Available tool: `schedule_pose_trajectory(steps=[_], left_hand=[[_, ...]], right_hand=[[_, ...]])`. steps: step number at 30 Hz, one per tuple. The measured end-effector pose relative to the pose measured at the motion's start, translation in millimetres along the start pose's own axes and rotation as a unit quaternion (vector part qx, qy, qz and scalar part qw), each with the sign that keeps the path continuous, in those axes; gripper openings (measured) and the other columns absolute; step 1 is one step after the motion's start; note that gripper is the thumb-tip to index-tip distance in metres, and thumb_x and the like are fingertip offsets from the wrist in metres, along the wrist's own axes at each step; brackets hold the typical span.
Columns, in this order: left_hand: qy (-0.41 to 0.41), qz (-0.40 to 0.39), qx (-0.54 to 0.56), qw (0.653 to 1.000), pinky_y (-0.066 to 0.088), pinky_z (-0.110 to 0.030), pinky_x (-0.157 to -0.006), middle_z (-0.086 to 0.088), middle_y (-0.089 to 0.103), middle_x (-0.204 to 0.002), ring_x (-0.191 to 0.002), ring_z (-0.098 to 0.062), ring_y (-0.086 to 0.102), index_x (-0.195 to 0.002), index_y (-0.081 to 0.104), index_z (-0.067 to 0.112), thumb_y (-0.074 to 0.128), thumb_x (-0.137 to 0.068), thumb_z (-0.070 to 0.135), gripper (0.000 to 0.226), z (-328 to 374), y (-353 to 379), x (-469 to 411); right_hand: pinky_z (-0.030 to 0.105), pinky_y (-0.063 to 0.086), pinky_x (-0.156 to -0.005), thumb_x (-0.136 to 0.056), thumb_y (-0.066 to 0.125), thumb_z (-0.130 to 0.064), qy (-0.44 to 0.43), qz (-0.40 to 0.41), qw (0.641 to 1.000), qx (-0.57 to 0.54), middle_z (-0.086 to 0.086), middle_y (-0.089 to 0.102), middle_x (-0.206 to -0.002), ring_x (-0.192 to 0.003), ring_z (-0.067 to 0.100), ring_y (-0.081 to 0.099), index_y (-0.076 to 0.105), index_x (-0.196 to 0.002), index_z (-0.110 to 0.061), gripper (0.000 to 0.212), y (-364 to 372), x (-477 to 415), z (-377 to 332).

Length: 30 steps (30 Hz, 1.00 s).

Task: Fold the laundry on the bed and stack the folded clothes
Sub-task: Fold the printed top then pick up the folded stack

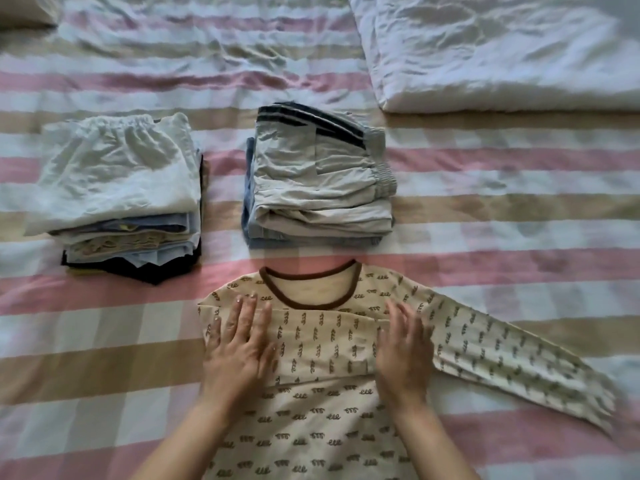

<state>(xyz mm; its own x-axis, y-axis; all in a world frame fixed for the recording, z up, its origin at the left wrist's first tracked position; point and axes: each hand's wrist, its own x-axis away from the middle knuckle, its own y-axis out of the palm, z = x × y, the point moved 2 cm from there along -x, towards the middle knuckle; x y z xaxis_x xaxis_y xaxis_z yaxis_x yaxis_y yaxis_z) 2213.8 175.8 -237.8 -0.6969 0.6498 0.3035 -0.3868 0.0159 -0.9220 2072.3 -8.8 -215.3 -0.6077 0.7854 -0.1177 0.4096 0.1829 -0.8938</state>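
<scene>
A cream long-sleeved shirt (311,427) with small dark prints and a brown collar lies flat on the bed in front of me. Its left sleeve is folded across the chest; the right sleeve (512,362) stretches out to the right. My left hand (239,348) presses flat on the shirt's left side, fingers straight. My right hand (403,355) lies flat on the right side, at the end of the folded sleeve. Beyond the shirt stand two stacks of folded clothes: a left stack (117,188) topped by a white garment and a middle stack (318,181) topped by grey shorts with dark stripes.
The bed sheet (104,358) is striped in pink, tan and pale blue and runs across the whole view. A folded white duvet (502,53) lies at the back right. A pillow corner (24,12) shows at the back left.
</scene>
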Motion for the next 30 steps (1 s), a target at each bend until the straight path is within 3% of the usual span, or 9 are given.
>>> schedule_pose_trajectory(steps=[3, 5, 8, 15, 17, 21, 24, 27, 30], left_hand=[[-0.016, -0.042, -0.015, 0.999, -0.024, -0.031, -0.109, 0.003, -0.036, -0.146, -0.132, -0.009, -0.038, -0.137, -0.028, 0.034, -0.03, -0.066, 0.068, 0.078, -0.8, 6.2, -0.3], [-0.034, -0.061, -0.034, 0.997, -0.026, -0.033, -0.108, 0.004, -0.044, -0.141, -0.131, -0.012, -0.039, -0.133, -0.035, 0.035, -0.038, -0.059, 0.068, 0.082, 0.1, 6.5, -3.4], [-0.056, -0.059, -0.018, 0.997, -0.028, -0.034, -0.107, 0.005, -0.043, -0.141, -0.131, -0.011, -0.039, -0.134, -0.034, 0.032, -0.041, -0.055, 0.07, 0.088, 12.9, 2.2, -3.7], [0.101, 0.046, 0.089, 0.99, 0.021, -0.036, -0.116, -0.002, 0.028, -0.148, -0.142, -0.015, 0.014, -0.14, 0.036, 0.013, 0.023, -0.093, 0.046, 0.059, 136.2, -16.0, 7.7], [0.134, 0.03, 0.107, 0.985, 0.014, -0.032, -0.117, 0.006, 0.019, -0.151, -0.142, -0.012, 0.01, -0.143, 0.029, 0.022, 0.023, -0.095, 0.048, 0.054, 175.5, -13.7, 5.5], [0.221, 0.04, 0.123, 0.967, 0.05, -0.037, -0.09, 0.001, 0.065, -0.116, -0.107, -0.016, 0.062, -0.112, 0.065, 0.018, 0.073, -0.076, 0.025, 0.038, 251.3, -4.6, -0.2], [0.259, 0.008, 0.145, 0.955, 0.049, -0.032, -0.09, 0.001, 0.063, -0.116, -0.108, -0.016, 0.058, -0.115, 0.062, 0.016, 0.059, -0.084, 0.023, 0.032, 310.8, 13.2, -3.7], [0.273, -0.043, 0.169, 0.946, 0.043, -0.032, -0.091, -0.002, 0.055, -0.122, -0.112, -0.021, 0.05, -0.123, 0.055, 0.014, 0.044, -0.091, 0.021, 0.034, 358.3, 38.0, -6.1], [0.265, -0.067, 0.166, 0.948, 0.037, -0.028, -0.095, 0.004, 0.049, -0.127, -0.116, -0.016, 0.045, -0.125, 0.052, 0.02, 0.044, -0.091, 0.021, 0.035, 392.5, 62.3, -10.2]], right_hand=[[0.041, -0.005, -0.113, -0.097, 0.032, -0.029, -0.124, -0.172, 0.972, 0.099, 0.012, 0.006, -0.156, -0.142, 0.02, -0.001, 0.013, -0.147, -0.012, 0.056, 13.9, 16.2, -6.6], [0.035, -0.036, -0.099, -0.096, 0.006, -0.05, -0.106, -0.297, 0.937, 0.148, 0.002, -0.037, -0.147, -0.132, 0.011, -0.039, -0.026, -0.139, -0.026, 0.059, 26.0, 18.6, 4.3], [0.033, -0.04, -0.092, -0.094, 0.004, -0.053, -0.091, -0.324, 0.931, 0.143, 0.0, -0.042, -0.144, -0.115, 0.003, -0.054, -0.034, -0.134, -0.029, 0.06, 28.4, 14.6, 10.9], [0.037, 0.017, -0.114, -0.093, 0.032, -0.038, -0.002, -0.075, 0.997, -0.017, 0.002, 0.038, -0.145, -0.136, 0.02, 0.031, 0.044, -0.136, -0.013, 0.05, -44.5, 0.6, 50.5], [0.042, 0.034, -0.105, -0.09, 0.033, -0.036, 0.042, -0.043, 0.998, -0.005, 0.01, 0.054, -0.132, -0.123, 0.029, 0.048, 0.056, -0.126, -0.008, 0.051, -70.0, -6.7, 83.9], [0.049, 0.049, -0.081, -0.078, 0.035, -0.03, 0.112, 0.003, 0.993, 0.045, 0.017, 0.065, -0.106, -0.096, 0.039, 0.059, 0.068, -0.104, -0.003, 0.05, -111.9, -9.5, 154.4], [0.05, 0.051, -0.073, -0.068, 0.065, -0.013, 0.146, 0.024, 0.984, 0.102, 0.019, 0.065, -0.099, -0.086, 0.042, 0.06, 0.071, -0.094, -0.005, 0.028, -130.6, -5.7, 208.4], [0.051, 0.052, -0.065, -0.04, 0.089, 0.0, 0.198, -0.012, 0.973, 0.121, 0.025, 0.064, -0.094, -0.078, 0.045, 0.062, 0.071, -0.092, -0.002, 0.055, -135.5, -1.4, 250.9], [0.048, 0.053, -0.058, -0.042, 0.092, -0.013, 0.215, -0.007, 0.971, 0.107, 0.023, 0.066, -0.088, -0.07, 0.043, 0.063, 0.071, -0.093, -0.002, 0.056, -136.0, 3.7, 277.3]])
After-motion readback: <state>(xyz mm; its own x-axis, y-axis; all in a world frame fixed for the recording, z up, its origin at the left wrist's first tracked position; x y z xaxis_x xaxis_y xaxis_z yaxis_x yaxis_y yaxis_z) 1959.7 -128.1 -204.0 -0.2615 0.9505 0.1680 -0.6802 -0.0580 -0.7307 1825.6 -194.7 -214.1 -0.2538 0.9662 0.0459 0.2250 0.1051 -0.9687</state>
